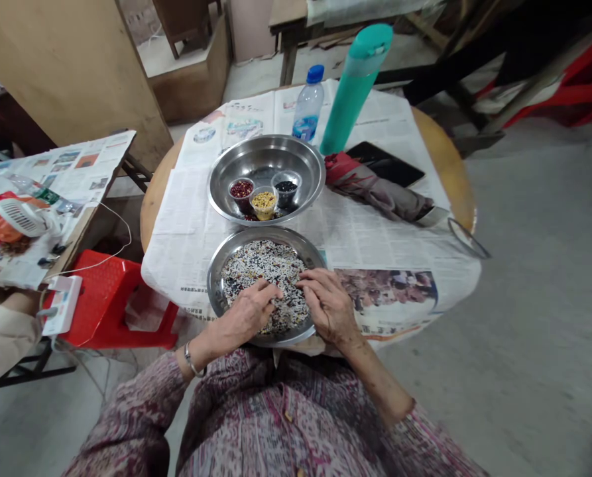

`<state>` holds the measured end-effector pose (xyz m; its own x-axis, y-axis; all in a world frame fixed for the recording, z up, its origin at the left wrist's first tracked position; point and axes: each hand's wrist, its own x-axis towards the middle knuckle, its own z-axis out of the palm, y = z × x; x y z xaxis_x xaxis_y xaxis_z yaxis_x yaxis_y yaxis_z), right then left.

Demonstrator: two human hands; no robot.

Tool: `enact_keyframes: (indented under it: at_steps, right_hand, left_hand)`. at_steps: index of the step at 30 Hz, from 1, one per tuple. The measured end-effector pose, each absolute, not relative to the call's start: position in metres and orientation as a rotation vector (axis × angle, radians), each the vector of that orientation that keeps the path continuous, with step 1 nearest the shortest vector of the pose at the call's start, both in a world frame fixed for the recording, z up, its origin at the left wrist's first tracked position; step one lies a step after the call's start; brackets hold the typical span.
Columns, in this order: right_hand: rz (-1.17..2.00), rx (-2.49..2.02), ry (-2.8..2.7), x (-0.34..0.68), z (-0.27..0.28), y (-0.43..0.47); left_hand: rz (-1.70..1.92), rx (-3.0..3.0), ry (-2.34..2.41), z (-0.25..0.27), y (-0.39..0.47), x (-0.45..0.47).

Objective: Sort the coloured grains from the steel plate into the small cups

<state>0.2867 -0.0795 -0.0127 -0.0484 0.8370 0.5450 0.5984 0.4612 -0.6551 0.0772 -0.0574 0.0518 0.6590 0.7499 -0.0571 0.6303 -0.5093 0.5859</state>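
A steel basin point(215, 287) at the table's near edge holds a bed of mixed grains point(263, 262), mostly white with dark and some yellow bits. My left hand point(250, 308), a silver bangle at its wrist, rests over the grains with fingers curled and tips together; whatever is pinched there is too small to name. Across from it, my right hand point(329, 306) reaches over the basin's right rim, fingers extended towards the grains and thumb apart. Just behind, a second steel basin point(270, 147) contains clear cups of red beans point(241, 190), yellow kernels point(264, 201) and black beans point(286, 187).
Newspaper point(176, 245) covers the round table. Behind the basins stand a water bottle point(308, 106) and a tall teal bottle point(356, 86). A folded umbrella point(380, 189) and a black tablet point(386, 163) lie right. At left are a red stool point(101, 298) and a power strip point(63, 305).
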Motion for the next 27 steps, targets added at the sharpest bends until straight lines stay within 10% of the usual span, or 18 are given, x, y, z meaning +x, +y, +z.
enact_keyframes:
  at_steps: [27]
  right_hand:
    - [0.224,-1.185,-1.802,0.287,-0.015,-0.079]
  left_hand:
    - [0.022,2.648,1.018,0.055,-0.062,0.082]
